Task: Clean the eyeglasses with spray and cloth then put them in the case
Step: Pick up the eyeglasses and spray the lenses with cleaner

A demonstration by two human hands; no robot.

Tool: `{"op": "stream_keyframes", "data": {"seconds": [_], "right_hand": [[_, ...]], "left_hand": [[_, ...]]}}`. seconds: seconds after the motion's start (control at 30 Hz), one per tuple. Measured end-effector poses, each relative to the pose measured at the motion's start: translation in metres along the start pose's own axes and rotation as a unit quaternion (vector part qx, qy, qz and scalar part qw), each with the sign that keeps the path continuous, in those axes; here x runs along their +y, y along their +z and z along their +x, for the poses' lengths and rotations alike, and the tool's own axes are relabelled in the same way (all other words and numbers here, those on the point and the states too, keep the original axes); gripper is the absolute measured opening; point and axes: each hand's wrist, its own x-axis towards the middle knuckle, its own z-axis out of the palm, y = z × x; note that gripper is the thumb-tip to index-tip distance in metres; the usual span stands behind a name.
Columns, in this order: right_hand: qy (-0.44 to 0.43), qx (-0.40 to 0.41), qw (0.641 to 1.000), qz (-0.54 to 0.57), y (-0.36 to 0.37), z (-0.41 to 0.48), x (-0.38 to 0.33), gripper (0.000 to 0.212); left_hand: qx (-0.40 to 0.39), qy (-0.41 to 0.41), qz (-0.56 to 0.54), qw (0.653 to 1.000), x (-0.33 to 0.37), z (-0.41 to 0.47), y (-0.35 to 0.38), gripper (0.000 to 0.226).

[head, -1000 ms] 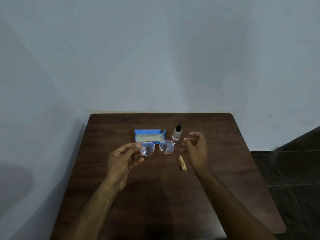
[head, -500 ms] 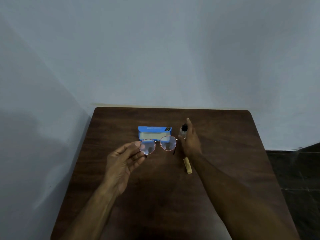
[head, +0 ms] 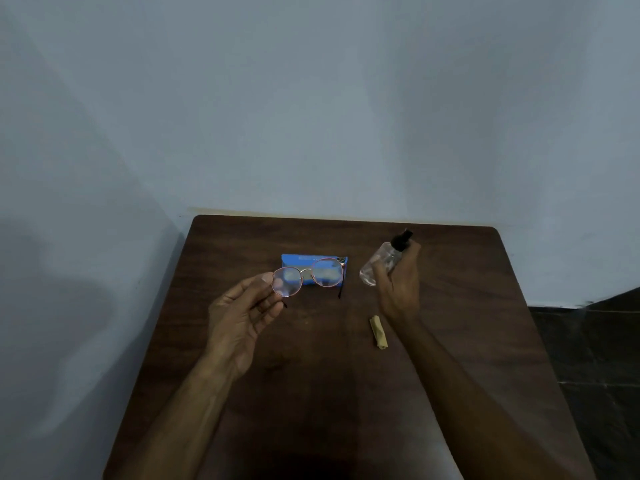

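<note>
Round eyeglasses (head: pixel 308 276) with a thin reddish frame hang above the table, lenses facing me. My left hand (head: pixel 244 315) pinches them at the rim of the left lens. Behind the glasses lies the blue case (head: pixel 294 259), partly covered by them. My right hand (head: pixel 398 285) grips a small clear spray bottle (head: pixel 379 263) with a black cap, lifted off the table and tilted, to the right of the glasses. A rolled tan cloth (head: pixel 378 332) lies on the table below the right hand.
The dark wooden table (head: pixel 467 341) stands in a corner, with pale walls behind and to the left. Its right edge drops to a dark tiled floor (head: pixel 595 358).
My right hand closed on the spray bottle and lifted it off the table, tilting it. The left hand kept holding the glasses in about the same place.
</note>
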Motion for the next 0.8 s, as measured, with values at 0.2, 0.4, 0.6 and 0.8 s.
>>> {"op": "stream_keyframes", "data": {"seconds": [0.2, 0.4, 0.6, 0.8], "right_hand": [[-0.066, -0.038, 0.995, 0.062, -0.011, -0.048, -0.07, 0.047], [-0.099, -0.157, 0.983, 0.003, 0.0, -0.082, -0.102, 0.094], [-0.15, -0.174, 0.953, -0.198, 0.017, -0.104, -0.112, 0.087], [-0.135, -0.174, 0.93, -0.293, 0.038, -0.123, -0.111, 0.072]], "left_hand": [[0.0, 0.004, -0.001, 1.0, 0.005, 0.003, 0.0, 0.011], [-0.022, 0.012, 0.012, 1.0, 0.005, 0.002, -0.003, 0.012], [-0.036, 0.029, 0.018, 0.999, 0.004, 0.0, -0.012, 0.015], [-0.047, 0.037, 0.016, 0.998, 0.009, -0.005, -0.022, 0.009]]}}
